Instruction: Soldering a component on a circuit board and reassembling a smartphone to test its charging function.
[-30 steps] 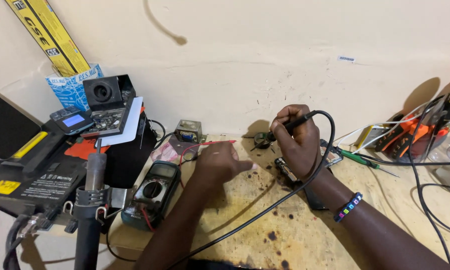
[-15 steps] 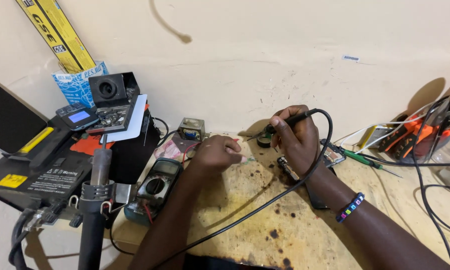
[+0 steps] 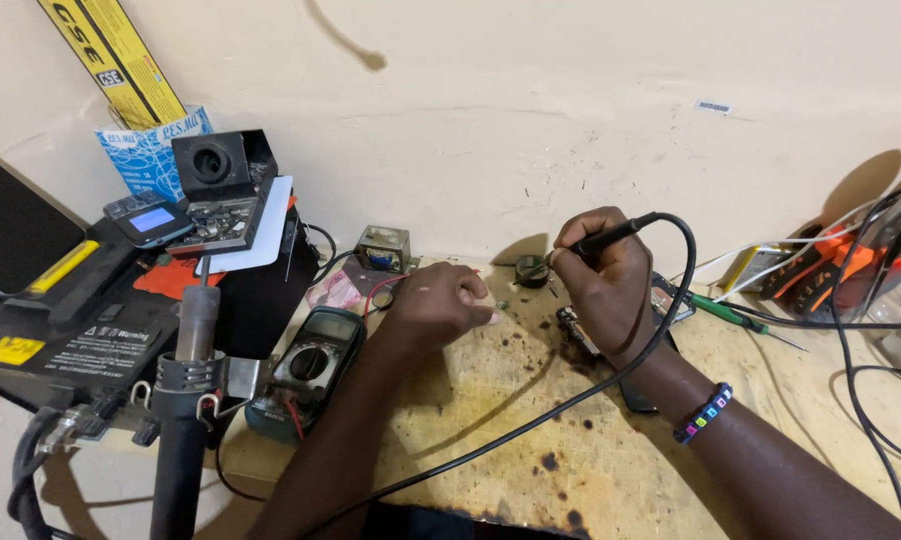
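1. The right hand (image 3: 603,285) is closed around a black soldering iron (image 3: 611,238), held like a pen, with its tip slanting down to the left, just past the fingertips.
2. Its black cord (image 3: 611,375) loops over the back of that hand and trails across the scorched wooden bench (image 3: 531,440).
3. The left hand (image 3: 439,305) rests on the bench with fingers curled in; whether they pinch anything I cannot tell.
4. A small round part (image 3: 531,270) lies just beside the iron's tip, between the two hands.
5. A multimeter (image 3: 306,370) lies left of the left forearm; a green screwdriver (image 3: 736,315) lies right of the right hand.
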